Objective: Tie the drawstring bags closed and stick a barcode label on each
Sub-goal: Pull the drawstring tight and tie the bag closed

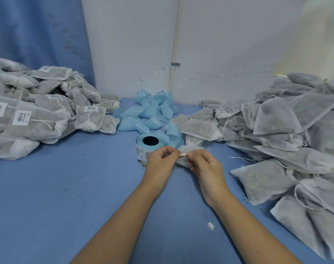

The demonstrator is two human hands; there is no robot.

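1. Labelled bags: heaped at the bench left edge, well apart from the hands.
2. Backing strip: loose blue heap at the rear centre.
3. Roll: stands on end at mid-bench, just beyond the left hand and touching or nearly touching it.
4. Left hand: fingers curled, thumb and forefinger pinching the left end of a small white piece. Whether this is a label or a cord end cannot be told.
5. Bag: lies on the bench directly under and behind the piece, partly covered by the right hand, which is the nearer one. Its long axis cannot be told.
6. Right hand: fingers curled, pinching the piece's right end.
7. Unlabelled bags: heaped along the right edge, near the right hand.
8. Judgement: the piece goes down onto the bag, and nothing stands between them.
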